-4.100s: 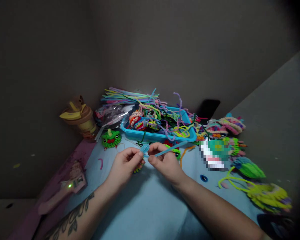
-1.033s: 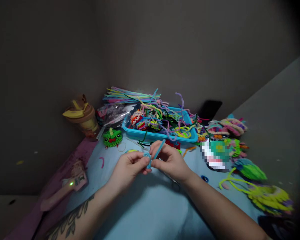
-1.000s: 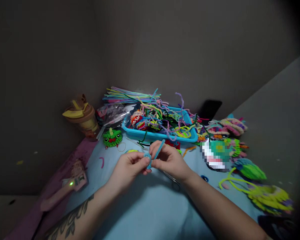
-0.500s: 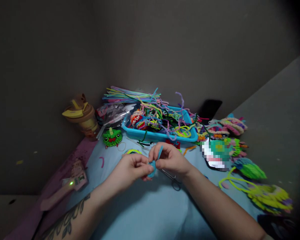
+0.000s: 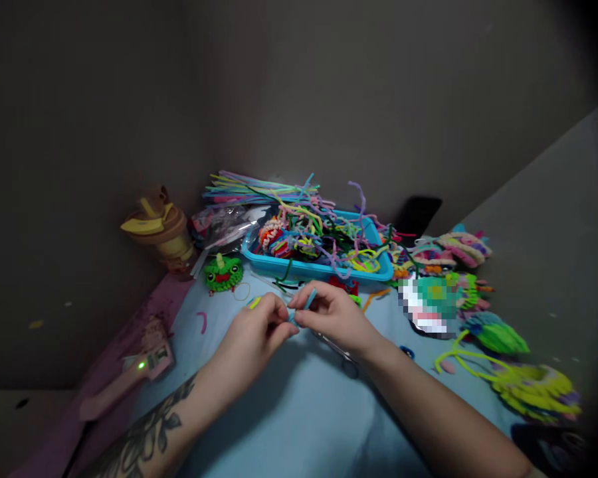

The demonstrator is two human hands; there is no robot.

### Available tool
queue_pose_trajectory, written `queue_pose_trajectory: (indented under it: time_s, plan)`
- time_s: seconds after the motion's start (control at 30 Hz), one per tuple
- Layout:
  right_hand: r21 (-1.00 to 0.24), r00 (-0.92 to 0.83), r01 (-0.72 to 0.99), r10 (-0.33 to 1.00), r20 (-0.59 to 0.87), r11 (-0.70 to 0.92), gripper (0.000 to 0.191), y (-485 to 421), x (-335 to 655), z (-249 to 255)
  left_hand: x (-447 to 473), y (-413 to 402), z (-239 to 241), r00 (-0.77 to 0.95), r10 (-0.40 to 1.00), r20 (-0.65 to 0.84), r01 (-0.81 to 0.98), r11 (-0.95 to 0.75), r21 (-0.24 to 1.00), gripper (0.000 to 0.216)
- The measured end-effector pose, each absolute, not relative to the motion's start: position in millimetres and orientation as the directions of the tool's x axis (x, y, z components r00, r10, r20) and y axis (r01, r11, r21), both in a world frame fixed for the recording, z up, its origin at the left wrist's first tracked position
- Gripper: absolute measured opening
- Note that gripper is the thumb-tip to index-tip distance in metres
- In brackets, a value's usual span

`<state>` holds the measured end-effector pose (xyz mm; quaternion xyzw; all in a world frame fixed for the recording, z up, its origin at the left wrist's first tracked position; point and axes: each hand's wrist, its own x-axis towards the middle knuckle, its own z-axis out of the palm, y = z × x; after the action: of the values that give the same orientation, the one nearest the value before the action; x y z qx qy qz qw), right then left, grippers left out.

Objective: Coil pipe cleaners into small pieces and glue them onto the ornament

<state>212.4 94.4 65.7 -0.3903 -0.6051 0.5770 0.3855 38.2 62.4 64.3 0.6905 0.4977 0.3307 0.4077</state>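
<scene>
My left hand (image 5: 256, 335) and my right hand (image 5: 333, 317) meet over the light blue table cover (image 5: 299, 405), fingers pinched together. Between them they grip a light blue pipe cleaner (image 5: 306, 302); only a short end sticks up above my right thumb. The coiled part is hidden inside the fingers. Just behind the hands stands a blue tray (image 5: 319, 271) heaped with coloured pipe cleaners. Scissors (image 5: 341, 355) lie partly under my right wrist.
A green frog-like figure (image 5: 222, 273) and a yellow-lidded cup (image 5: 159, 232) stand at the left. A pink glue gun (image 5: 129, 378) with a green light lies at the left edge. Finished pipe-cleaner pieces (image 5: 493, 335) crowd the right side. A dark phone (image 5: 418, 214) leans behind the tray.
The loose end of the blue pipe cleaner has grown shorter as the hands wound it. Both hands have closed in tighter, hiding the coil that showed before.
</scene>
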Motion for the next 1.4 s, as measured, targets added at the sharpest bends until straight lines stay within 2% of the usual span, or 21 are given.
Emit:
queue_pose_trajectory:
  time_s: [0.1,0.17,0.37,0.47,0.7,0.83,0.97,1.07,1.23,1.4]
  plan:
    - [-0.990,-0.375,0.131,0.927,0.007,0.060,0.009,93.2,211.6,66.4,38.3,62.9,63.5,0.300,0.952,0.056,0.431,-0.187,0.882,0.011]
    - [-0.988,-0.328,0.139,0.945,0.013,0.062,0.010,92.5,210.9,66.2,39.4,63.0,64.5,0.298,0.953,0.046,0.415,-0.173,0.893,0.010]
    - [-0.996,-0.133,-0.018,0.987,0.089,0.087,0.017,91.1,210.3,63.1,43.7,65.3,69.8,0.274,0.962,0.014,0.384,-0.122,0.915,0.016]
    - [-0.994,-0.118,-0.085,0.989,0.085,0.075,0.020,89.6,210.6,62.6,44.6,67.2,71.1,0.272,0.962,-0.020,0.383,-0.089,0.919,0.024]
    - [-0.990,-0.108,-0.135,0.993,0.053,0.038,0.028,85.9,206.6,63.5,44.7,67.5,72.6,0.231,0.972,0.043,0.399,-0.135,0.907,0.026]
    - [-0.985,-0.050,-0.160,0.996,0.070,0.061,0.028,85.3,203.7,63.9,46.2,66.5,69.3,0.211,0.977,0.000,0.298,-0.065,0.952,0.016]
    - [-0.984,-0.015,-0.167,0.997,0.072,0.069,0.028,84.4,203.0,64.4,50.6,62.9,64.4,0.109,0.994,0.009,0.155,-0.026,0.988,0.029]
    - [-0.980,0.004,-0.172,0.995,0.103,0.102,0.028,82.9,202.6,65.0,54.2,61.2,62.3,0.030,0.999,-0.032,0.069,0.029,0.997,0.023]
    - [-0.984,0.019,-0.137,0.994,0.112,0.113,0.028,79.5,199.8,67.1,56.3,64.2,60.3,-0.011,0.988,-0.154,-0.117,0.151,0.982,0.027]
    - [-0.985,0.008,-0.147,0.996,0.090,0.090,0.028,78.5,198.9,65.6,55.6,67.9,59.3,-0.013,0.974,-0.226,-0.218,0.217,0.951,0.026]
